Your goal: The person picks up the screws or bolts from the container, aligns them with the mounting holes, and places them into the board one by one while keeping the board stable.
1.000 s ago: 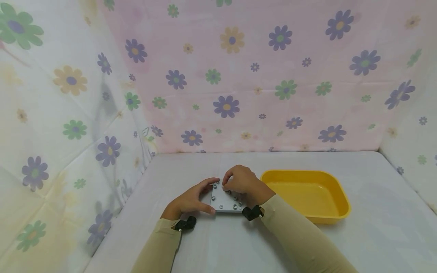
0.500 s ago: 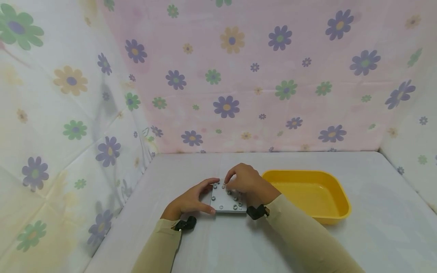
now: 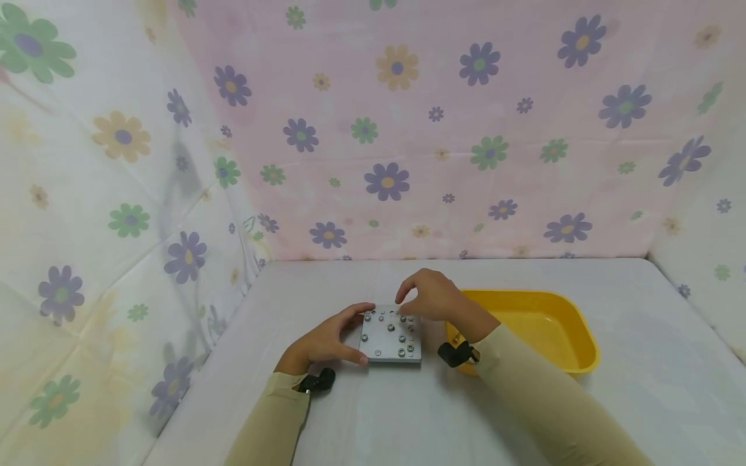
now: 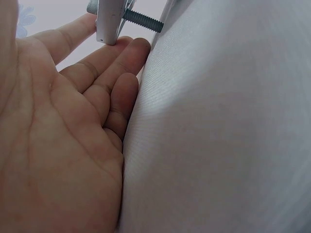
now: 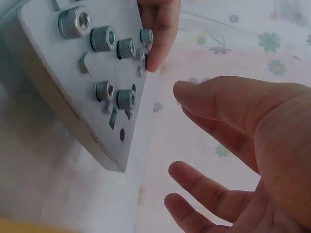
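Observation:
A square silver metal plate [image 3: 380, 339] stands slightly raised above the table, with several socket-head screws [image 5: 74, 22] set in its top. Below it, a threaded screw shank [image 4: 145, 22] sticks out in the left wrist view. My left hand [image 3: 326, 340] holds the plate's left side, thumb at the front corner and index finger at the back one. Over the plate's back right corner hovers my right hand [image 3: 434, 298]. Its thumb and fingers are apart in the head view, and I see nothing held between them. Some small holes [image 5: 122, 134] show near one plate corner.
A yellow tray [image 3: 539, 333] stands to the right, partly behind my right wrist and forearm. White cloth [image 3: 326, 421] covers the table. Flower-patterned curtains [image 3: 350, 194] close off the back and both sides.
My right hand has moved right and slightly back, away from a small screw near the plate's back edge, and its thumb and index finger have spread. The left hand keeps its place.

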{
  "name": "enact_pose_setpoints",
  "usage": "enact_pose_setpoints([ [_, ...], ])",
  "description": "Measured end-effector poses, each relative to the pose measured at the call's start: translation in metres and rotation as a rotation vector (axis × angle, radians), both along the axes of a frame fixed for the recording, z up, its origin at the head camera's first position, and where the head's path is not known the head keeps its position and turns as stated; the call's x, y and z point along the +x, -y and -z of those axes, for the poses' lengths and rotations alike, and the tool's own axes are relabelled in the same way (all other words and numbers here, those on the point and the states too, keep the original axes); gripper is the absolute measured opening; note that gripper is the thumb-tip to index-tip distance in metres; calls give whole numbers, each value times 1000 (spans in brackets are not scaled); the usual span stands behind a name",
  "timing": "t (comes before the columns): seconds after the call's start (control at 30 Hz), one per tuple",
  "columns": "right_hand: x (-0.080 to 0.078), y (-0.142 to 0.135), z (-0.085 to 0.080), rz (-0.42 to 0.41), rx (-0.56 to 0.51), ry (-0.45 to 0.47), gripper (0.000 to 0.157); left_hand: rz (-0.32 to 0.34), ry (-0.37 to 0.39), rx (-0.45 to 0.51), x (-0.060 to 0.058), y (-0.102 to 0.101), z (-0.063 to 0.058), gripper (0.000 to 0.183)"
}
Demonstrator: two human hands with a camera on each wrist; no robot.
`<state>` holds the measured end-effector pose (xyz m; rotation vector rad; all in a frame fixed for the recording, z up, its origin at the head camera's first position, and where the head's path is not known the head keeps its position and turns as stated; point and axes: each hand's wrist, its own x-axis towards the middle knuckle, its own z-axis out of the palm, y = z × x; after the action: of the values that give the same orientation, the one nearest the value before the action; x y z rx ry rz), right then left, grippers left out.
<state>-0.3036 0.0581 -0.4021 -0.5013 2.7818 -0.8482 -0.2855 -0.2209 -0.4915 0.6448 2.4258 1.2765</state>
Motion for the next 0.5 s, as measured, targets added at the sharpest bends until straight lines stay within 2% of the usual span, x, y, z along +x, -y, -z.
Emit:
enact_pose_setpoints([
  [0.23, 1, -13, -4, -41, -2, -5, 10, 9, -8, 6, 0, 0, 0, 108],
  [0.5, 6, -29, -9, -111, 32, -23, 10, -10, -5, -7, 1, 0, -1, 109],
])
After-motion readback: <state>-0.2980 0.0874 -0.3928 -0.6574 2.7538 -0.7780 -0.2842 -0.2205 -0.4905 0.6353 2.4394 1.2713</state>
